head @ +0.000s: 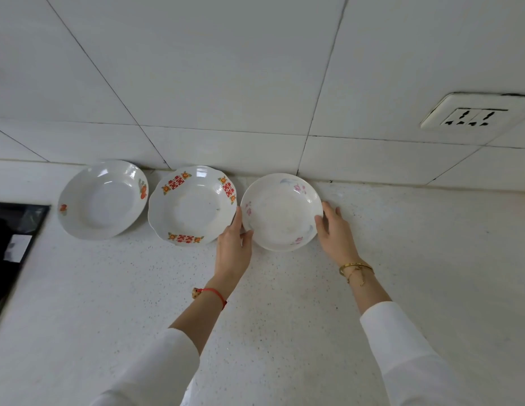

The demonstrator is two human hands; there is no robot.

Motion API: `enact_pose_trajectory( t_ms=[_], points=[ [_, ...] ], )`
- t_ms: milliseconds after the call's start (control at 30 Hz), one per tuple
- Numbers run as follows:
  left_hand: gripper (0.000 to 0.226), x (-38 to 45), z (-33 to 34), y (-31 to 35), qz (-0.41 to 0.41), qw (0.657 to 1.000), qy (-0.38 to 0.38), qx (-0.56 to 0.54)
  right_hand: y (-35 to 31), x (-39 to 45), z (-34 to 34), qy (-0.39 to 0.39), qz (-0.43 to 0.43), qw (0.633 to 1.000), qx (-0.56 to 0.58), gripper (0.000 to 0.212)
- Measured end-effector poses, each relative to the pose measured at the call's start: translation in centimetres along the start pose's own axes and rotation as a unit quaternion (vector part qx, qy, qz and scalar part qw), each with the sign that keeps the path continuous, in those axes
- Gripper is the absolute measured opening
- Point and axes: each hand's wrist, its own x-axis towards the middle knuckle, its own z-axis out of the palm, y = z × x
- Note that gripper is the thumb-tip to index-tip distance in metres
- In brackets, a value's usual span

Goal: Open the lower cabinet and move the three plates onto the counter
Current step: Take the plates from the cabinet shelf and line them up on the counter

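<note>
Three shallow plates sit in a row on the white speckled surface [284,303], close to the tiled wall [197,68], and each holds nothing. Leftmost is the fruit-print plate [101,200], near the corner of a black cooktop [12,238]. In the middle is the red-character plate [192,205] with a scalloped rim, just beside its neighbours. Rightmost is the pink-flower plate [281,212]. Two hands flank that last plate: the left hand [233,250] pinches its left rim, thumb on top, and the right hand [336,232] rests against its right rim with loosely bent fingers. One red cord [216,294] circles the left wrist; gold bracelets [356,268] circle the right. One double socket [472,115] is set in the wall at right.
</note>
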Motion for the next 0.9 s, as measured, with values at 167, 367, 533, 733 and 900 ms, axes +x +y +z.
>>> enact_pose_trajectory(
  t_ms=[167, 367, 533, 733, 900],
  points=[
    [0.070, 0.1, 0.4, -0.5, -0.001, 1.000, -0.001, 0.023, 0.4, 0.5, -0.1, -0.010, -0.001, 1.000, -0.008, 0.033],
    [0.068, 0.1, 0.5, 0.0, -0.004, 1.000, 0.009, 0.027, 0.0, 1.2, -0.2, -0.012, 0.009, 0.999, -0.033, 0.031],
    [0.068, -0.1, 0.2, 0.4, -0.008, 1.000, -0.007, 0.029, -0.5, 1.2, -0.2, -0.013, 0.024, 0.998, -0.054, 0.036],
    [0.070, -1.2, -0.2, 1.0, 0.000, 0.999, -0.020, 0.043, -2.6, -0.9, -0.2, 0.007, 0.048, 0.997, -0.066, 0.052],
    [0.068, -2.4, -0.2, 1.1, 0.000, 0.998, -0.013, 0.064, -3.3, -2.9, 0.3, 0.023, 0.031, 0.996, -0.082, 0.054]
  ],
)
